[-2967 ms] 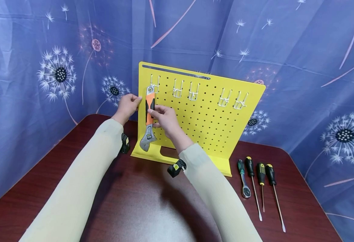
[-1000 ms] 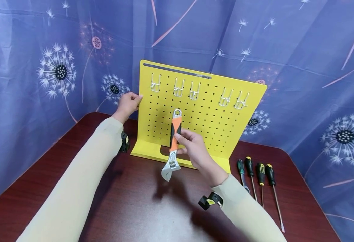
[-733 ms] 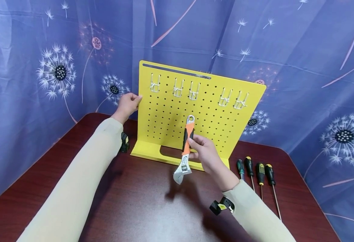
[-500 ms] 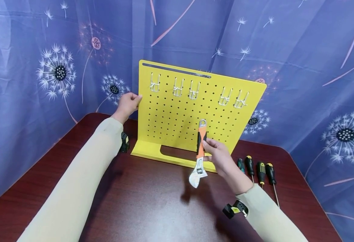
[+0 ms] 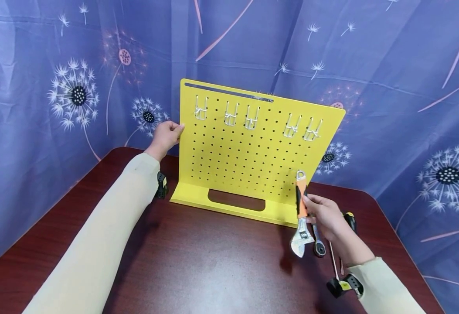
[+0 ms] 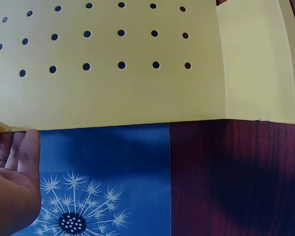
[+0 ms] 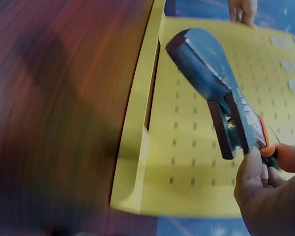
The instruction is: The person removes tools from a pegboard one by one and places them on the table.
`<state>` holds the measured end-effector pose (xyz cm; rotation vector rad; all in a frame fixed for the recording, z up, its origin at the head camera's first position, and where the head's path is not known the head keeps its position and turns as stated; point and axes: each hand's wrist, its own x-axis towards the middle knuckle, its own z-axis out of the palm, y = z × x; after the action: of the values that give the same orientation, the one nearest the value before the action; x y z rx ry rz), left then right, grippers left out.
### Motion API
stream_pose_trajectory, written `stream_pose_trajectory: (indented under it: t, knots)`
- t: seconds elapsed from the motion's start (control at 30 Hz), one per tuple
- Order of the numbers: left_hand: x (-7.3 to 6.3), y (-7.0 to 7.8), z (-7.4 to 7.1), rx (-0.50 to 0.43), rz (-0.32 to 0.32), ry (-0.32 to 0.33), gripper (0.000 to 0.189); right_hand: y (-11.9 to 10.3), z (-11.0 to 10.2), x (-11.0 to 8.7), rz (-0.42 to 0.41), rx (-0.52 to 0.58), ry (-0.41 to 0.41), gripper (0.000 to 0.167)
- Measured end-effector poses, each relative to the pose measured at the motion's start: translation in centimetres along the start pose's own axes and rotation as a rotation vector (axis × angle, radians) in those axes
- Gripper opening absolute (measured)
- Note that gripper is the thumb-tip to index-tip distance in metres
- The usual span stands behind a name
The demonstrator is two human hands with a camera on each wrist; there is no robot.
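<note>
My right hand (image 5: 325, 213) grips an adjustable wrench (image 5: 301, 205) by its orange and black handle. The wrench hangs head down in front of the right end of a yellow pegboard (image 5: 221, 157), above the table. In the right wrist view its metal head (image 7: 206, 64) points away from the fingers. At the board's left edge my left hand (image 5: 165, 138) pinches the rim between thumb and fingers. The left wrist view shows that hand (image 6: 14, 182) at the edge of the sheet. White wire hooks (image 5: 201, 108) line the upper part of the board, with nothing on them.
A ratchet (image 5: 319, 248) lies on the dark red table (image 5: 198, 266) just beyond the wrench head. Screwdrivers beside it are mostly covered by my right hand and forearm; one black and yellow handle (image 5: 350, 221) shows. A blue dandelion-print curtain (image 5: 229, 39) hangs behind.
My right hand has drawn the wrench from the upper-left hook, then carried it right and down past the board's middle to its right end. The left hand stays at the board's edge.
</note>
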<state>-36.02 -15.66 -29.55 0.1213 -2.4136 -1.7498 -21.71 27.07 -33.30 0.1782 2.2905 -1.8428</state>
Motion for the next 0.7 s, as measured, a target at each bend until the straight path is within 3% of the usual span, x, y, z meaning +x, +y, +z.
stream_pose_trajectory:
  t: [0.1, 0.27, 0.4, 0.53, 0.63, 0.7]
  knots:
    - [0.1, 0.0, -0.1, 0.004, 0.001, 0.001, 0.037, 0.4, -1.9, -0.1, 0.025, 0.036, -0.001, 0.04]
    - [0.2, 0.0, -0.2, 0.004, 0.001, 0.001, 0.038, 0.7, -4.6, 0.1, 0.053, 0.102, -0.008, 0.015]
    - [0.2, 0.0, -0.3, 0.011, 0.001, 0.005, 0.038, 0.7, -6.3, 0.2, 0.054, 0.064, 0.002, 0.018]
    - [0.2, 0.1, 0.0, 0.024, 0.001, 0.007, 0.038, 1.0, -7.9, 0.2, 0.068, 0.044, 0.032, 0.006]
    - [0.2, 0.1, 0.1, 0.029, 0.002, 0.007, 0.038, 1.2, -8.9, 0.2, 0.085, -0.007, 0.055, 0.029]
    - [0.2, 0.1, 0.2, 0.029, 0.004, 0.008, 0.038, 1.4, -9.5, 0.2, 0.095, -0.049, 0.068, 0.055]
